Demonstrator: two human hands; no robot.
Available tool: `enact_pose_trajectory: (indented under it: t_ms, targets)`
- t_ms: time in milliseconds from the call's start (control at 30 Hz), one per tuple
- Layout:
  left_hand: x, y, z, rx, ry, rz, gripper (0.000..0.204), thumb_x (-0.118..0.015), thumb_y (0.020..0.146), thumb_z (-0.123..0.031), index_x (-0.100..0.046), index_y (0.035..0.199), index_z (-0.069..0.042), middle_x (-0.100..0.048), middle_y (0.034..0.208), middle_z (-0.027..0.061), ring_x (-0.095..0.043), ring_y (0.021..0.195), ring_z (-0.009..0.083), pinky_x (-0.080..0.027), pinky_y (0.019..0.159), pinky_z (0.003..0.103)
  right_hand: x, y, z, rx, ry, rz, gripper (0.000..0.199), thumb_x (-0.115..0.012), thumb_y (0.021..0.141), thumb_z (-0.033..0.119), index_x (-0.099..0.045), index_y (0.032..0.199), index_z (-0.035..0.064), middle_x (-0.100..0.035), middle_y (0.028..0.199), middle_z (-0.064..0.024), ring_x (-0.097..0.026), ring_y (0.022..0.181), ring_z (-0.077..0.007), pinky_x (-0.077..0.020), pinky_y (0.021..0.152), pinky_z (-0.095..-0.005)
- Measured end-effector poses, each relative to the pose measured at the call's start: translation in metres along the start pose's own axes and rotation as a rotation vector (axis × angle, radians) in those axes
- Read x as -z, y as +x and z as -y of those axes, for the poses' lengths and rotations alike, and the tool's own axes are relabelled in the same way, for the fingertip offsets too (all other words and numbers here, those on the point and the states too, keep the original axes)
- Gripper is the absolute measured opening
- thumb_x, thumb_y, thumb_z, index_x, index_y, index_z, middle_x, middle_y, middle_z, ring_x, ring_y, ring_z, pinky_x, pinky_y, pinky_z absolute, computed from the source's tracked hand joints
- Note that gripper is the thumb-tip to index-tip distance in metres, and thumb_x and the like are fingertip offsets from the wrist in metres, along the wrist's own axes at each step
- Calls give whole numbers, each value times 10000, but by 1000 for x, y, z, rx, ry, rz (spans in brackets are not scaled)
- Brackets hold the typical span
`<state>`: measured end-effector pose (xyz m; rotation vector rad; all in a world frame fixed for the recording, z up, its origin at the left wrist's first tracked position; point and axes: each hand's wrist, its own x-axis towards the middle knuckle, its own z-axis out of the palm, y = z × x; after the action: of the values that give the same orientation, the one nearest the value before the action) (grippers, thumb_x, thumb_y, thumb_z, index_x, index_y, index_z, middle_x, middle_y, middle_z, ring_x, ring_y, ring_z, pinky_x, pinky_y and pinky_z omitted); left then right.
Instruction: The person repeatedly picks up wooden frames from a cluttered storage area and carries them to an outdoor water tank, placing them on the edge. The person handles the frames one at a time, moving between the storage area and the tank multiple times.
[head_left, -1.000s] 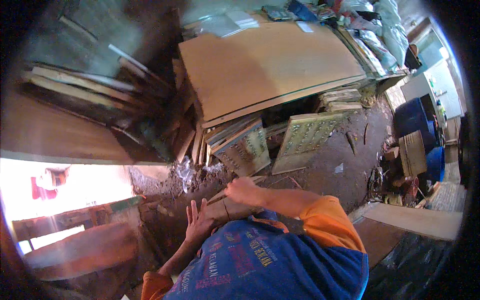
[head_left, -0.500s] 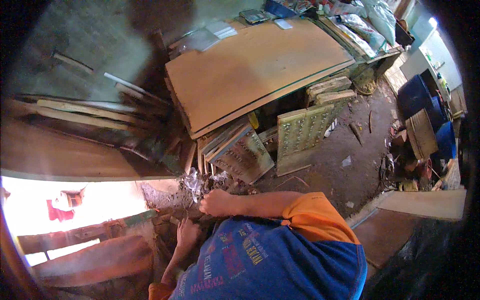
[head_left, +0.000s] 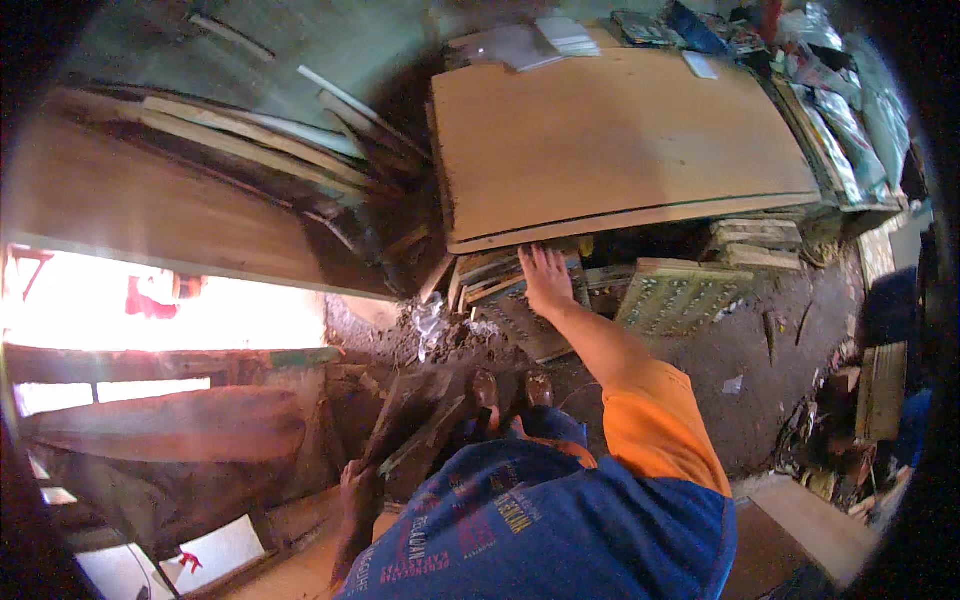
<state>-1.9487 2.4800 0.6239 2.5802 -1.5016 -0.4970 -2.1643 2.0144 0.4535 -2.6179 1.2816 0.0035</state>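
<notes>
My right hand (head_left: 549,284) reaches forward to a leaning stack of wooden boards (head_left: 495,272) under the front edge of a large tan tabletop (head_left: 630,140). Its fingers are spread and lie on or just over the top of the stack. Low on the left, my left hand (head_left: 360,488) is closed around the near end of a dark wooden board (head_left: 405,415), which slants away from me in front of my feet; shadow partly hides those fingers. Beside the stack leans a panel with rows of small bumps (head_left: 680,295). A crumpled clear plastic piece (head_left: 428,325) lies on the dirt.
Long wooden strips (head_left: 250,145) lean at the back left above a brown sheet (head_left: 180,220). Filled plastic bags (head_left: 845,130) crowd the far right. Short wood blocks (head_left: 760,245) sit beneath the table's right end. Debris litters the dirt floor (head_left: 760,370) on the right.
My right hand has moved up and forward from the floor to the board stack and opened. The left hand has drawn back toward me with the dark board. My view has shifted.
</notes>
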Motion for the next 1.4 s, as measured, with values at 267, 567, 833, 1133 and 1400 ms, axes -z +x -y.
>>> enact_pose_trajectory:
  t_ms: [267,567,833,1133,1400]
  targets:
    - [-12,-85,15,561,-157,-166,197,-645,709,-114,-672,892,-45,-591,837,161,-573,822,355,-464,703,410,-4,16,-11,69,-177,168,751,-529,861,165,-92,1472,176,-210,1477,-135,-240,1348,-319,-193,1104,-500]
    - [-31,-157,16,874,-48,-217,312,-671,701,-285,-676,865,-20,-572,821,178,-567,804,365,-452,693,418,-12,1,15,-207,267,-217,892,-705,749,387,-189,1429,127,-251,1404,-247,-233,1309,-426,-205,1079,-543]
    - [-74,-207,47,1084,-90,-55,381,-703,690,-345,-674,865,-7,-575,811,195,-578,843,371,-452,709,440,-8,51,59,-1588,1498,-138,974,-717,752,384,-68,1439,151,-367,1357,-167,-466,1104,-361,-452,827,-506]
    - [-104,-247,67,1000,-71,-82,371,-730,699,-326,-642,879,-13,-567,816,192,-559,801,383,-438,679,454,-50,55,67,-1386,1322,-174,1047,-756,688,445,-66,1427,170,-335,1372,-176,-439,1147,-377,-443,880,-534]
    - [-100,-239,83,991,-165,-194,312,-707,727,-274,-652,905,-24,-575,841,191,-556,842,385,-440,727,460,-86,42,47,-1358,1346,-268,1233,-815,648,433,59,1447,89,-402,1279,-184,-550,900,-358,-506,799,-456]
